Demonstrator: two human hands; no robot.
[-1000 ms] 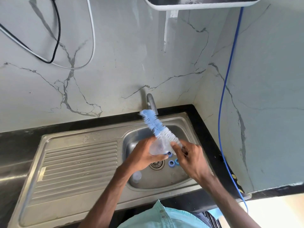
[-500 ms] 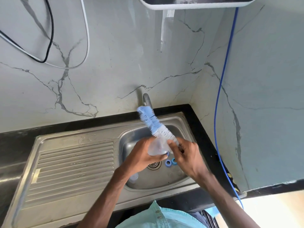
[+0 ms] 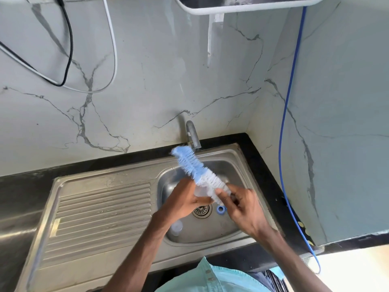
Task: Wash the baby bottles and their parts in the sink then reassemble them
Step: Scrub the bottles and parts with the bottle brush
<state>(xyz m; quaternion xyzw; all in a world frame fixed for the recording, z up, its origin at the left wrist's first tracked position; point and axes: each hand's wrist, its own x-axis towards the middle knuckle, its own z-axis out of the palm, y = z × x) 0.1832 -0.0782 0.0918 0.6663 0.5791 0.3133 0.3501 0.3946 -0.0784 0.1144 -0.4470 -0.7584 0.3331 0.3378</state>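
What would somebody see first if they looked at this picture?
The fluffy blue and white brush jumps out, slanting above the sink just below the tap. The right hand grips its lower end while the left hand holds a clear bottle. A small blue ring lies by the drain, and a blue hose runs down the right wall.

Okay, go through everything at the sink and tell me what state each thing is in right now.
tap: no stream visible.
bottle brush: gripped by right hand, tilted.
clear bottle: held in left hand.
blue ring: loose on sink floor.
clear cap: loose in sink.
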